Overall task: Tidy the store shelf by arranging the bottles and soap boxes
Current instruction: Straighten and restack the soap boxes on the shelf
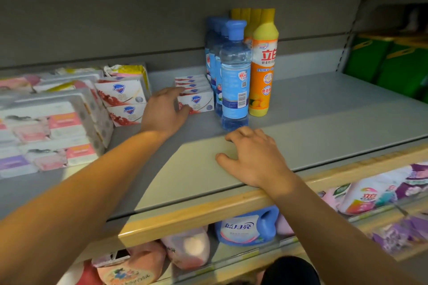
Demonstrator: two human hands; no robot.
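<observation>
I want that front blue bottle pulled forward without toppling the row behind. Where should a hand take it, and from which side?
Grip the front blue bottle around its labelled middle, coming from the front. It stands upright, its front face is open, and yellow bottles and soap boxes crowd its sides. The right hand is nearest.

Behind the front blue bottle [235,74], the other blue bottles are mostly hidden. The left hand [165,111] covers the near soap box's [199,102] left end. Left of that box, the pink packs [46,132] are blurred and cut by the edge.
</observation>
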